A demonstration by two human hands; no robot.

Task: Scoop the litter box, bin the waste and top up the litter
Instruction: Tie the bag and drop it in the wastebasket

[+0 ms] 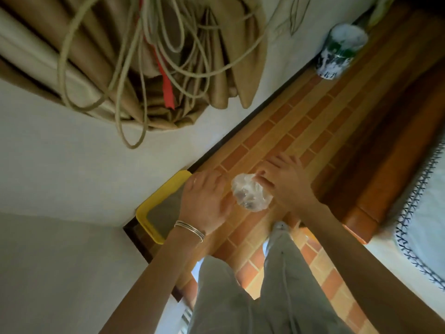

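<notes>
Clear plastic bunched into a small bag point(250, 195), dark lumps inside, presumably scooped waste. Held in the air between both hands, above the brick-pattern floor tiles point(301, 126) and just beside the yellow litter box point(177, 177). Pinched at its upper edge by the right grip point(286, 186), fingers curled onto the film, most likely to keep the mouth gathered and the contents from spilling. Left grip point(204, 201) released, fingers relaxed and spread, thumb side close against the bag; touching or merely near, impossible to tell. Probably poised to help twist or knot the neck.

Litter box tucked into the corner against the wall, partly hidden under the left wrist, grey litter visible inside; out of the walkway there, yet within easy reach. Scooping apparently finished, judging by the filled bag; binning and topping up not yet done. No bin in sight. Green-and-white tub point(342, 51) standing farther along the wall, label unreadable, possibly fresh litter. Needed next: a firm closure on the bag before carrying it off, given thin film prone to tearing or slipping in a loose hold.
</notes>
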